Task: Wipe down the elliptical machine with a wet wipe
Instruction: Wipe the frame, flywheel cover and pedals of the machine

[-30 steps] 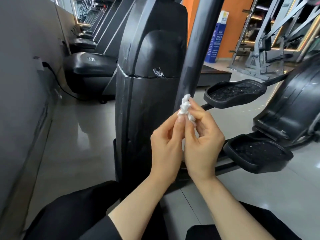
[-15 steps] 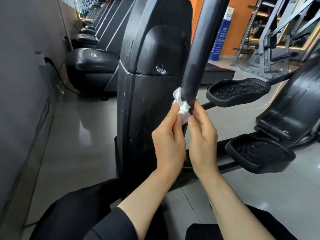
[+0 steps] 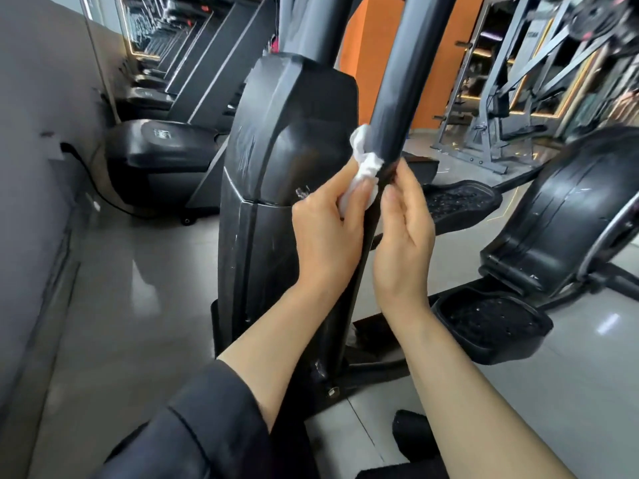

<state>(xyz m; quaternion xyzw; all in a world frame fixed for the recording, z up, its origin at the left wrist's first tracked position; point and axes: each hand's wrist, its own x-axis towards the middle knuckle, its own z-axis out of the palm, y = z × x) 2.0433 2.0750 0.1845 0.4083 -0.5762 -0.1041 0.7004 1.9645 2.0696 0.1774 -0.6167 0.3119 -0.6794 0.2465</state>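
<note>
my left hand (image 3: 328,233) sits just left of centre in the frame, its fingers curled round a bunched white wet wipe (image 3: 363,167), pinching it so the crumpled top pokes out above my fingertips and presses against the left side of the dark swing arm (image 3: 394,98) of the elliptical machine (image 3: 276,174). that arm is a round black tube running from the top centre of the frame down at a slant between my two hands. my right hand (image 3: 403,243) is just right of centre, fingers loosely bent and pointing up, the fingertips (image 3: 401,167) touching the right edge of the tube; it carries nothing, and whether it truly grips the tube i cannot tell. the machine's tall black housing stands in the centre left, directly behind my left hand, with scuffs on its shell. two black foot pedals lie to the right, one (image 3: 460,202) at centre right behind my right hand and one (image 3: 491,323) lower right near the floor. a dark sleeve (image 3: 207,426) covers my left forearm at the bottom left. a row of treadmills (image 3: 162,153) recedes into the upper left along a grey wall (image 3: 34,133), and grey weight frames (image 3: 501,98) stand against an orange wall in the upper right.
</note>
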